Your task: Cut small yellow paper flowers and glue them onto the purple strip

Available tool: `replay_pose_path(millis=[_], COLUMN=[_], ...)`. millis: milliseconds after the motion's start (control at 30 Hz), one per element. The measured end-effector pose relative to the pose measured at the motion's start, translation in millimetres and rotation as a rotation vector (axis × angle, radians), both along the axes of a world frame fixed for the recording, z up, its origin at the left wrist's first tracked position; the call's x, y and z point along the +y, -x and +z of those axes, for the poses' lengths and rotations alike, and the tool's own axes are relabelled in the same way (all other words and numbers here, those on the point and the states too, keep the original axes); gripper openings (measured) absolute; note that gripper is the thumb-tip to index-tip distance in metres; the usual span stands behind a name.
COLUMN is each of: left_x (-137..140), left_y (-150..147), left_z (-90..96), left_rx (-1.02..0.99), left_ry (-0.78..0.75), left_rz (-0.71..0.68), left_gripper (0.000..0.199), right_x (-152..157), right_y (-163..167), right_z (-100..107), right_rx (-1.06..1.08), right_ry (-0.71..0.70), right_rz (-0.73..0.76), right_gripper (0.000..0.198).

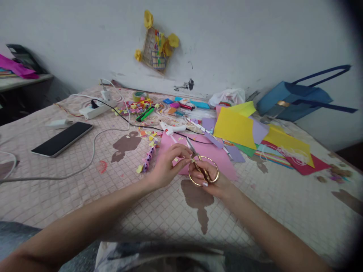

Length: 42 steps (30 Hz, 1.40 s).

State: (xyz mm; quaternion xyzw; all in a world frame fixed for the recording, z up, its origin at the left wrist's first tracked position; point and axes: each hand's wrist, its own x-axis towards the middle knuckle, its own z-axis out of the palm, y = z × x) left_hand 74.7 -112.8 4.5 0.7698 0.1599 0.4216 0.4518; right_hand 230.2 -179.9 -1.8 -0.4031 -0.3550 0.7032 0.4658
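Gold-handled scissors [208, 174] are in my right hand [216, 185], whose fingers go through and around the loops; the blades point up and away. Close beside the blades, my left hand [170, 164] has thumb and fingertips pinched together. A tiny pale bit shows at those fingertips, too small to name. Beneath both hands lies a pink sheet [224, 164] with small paper scraps on it. A white glue gun [171, 129] rests at the sheet's far edge. Left of my left hand is a purple strip with dark dots [148, 158], with small paper pieces along it.
A phone [64, 139] and a power strip [98, 108] with trailing cables are on the left. Small paper flowers [133, 107], a tape roll [140, 96] and a green cutter [145, 113] sit farther back. Coloured sheets [235, 128] and a blue bag [295, 99] occupy the right.
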Motion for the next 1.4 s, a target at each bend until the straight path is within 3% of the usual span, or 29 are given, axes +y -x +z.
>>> replay_pose_path(millis=[167,367,433,533,633,700,933,1100,1200,1400], left_x=[-1,0,0,-1,0,0,3,6,7,9], left_y=[3,3,2,-2,-6,-7,-6,-5,-4,-3], left_z=[0.6,0.2,0.7,-1.2,-6.1,-9.0,-10.3,-5.3,-1.2,1.0], left_rx=[0.067,0.108,0.113,0.156,0.158,0.159,0.116,-0.015,-0.073,-0.119], left_ry=[-0.232,-0.253,-0.177,0.094,0.396,0.508,0.626,0.697,0.709,0.703], left_rz=[-0.064,-0.043,0.000,0.007,-0.097,-0.144,-0.161,-0.064,-0.005,0.056], left_gripper=[0.014,0.014,0.016,0.020,0.024,0.025,0.023,0.019,0.017,0.016], right_x=[-2,-2,-2,-4,-6,-6,-7,-10,-12,-13], right_y=[-1,2,3,2,1,0,3,6,9,10], right_z=[1,-4,-5,-6,-6,-6,-4,-3,-4,-7], right_rx=[0.080,-0.002,-0.125,-0.397,-0.595,-0.664,-0.673,-0.606,-0.687,-0.818], right_ry=[0.030,-0.124,-0.209,-0.285,-0.312,-0.329,-0.332,-0.278,-0.302,-0.331], right_rz=[0.035,-0.075,-0.191,-0.338,-0.380,-0.371,-0.356,-0.243,-0.171,-0.161], right_gripper=[0.021,0.022,0.024,0.023,0.021,0.022,0.029,0.039,0.038,0.040])
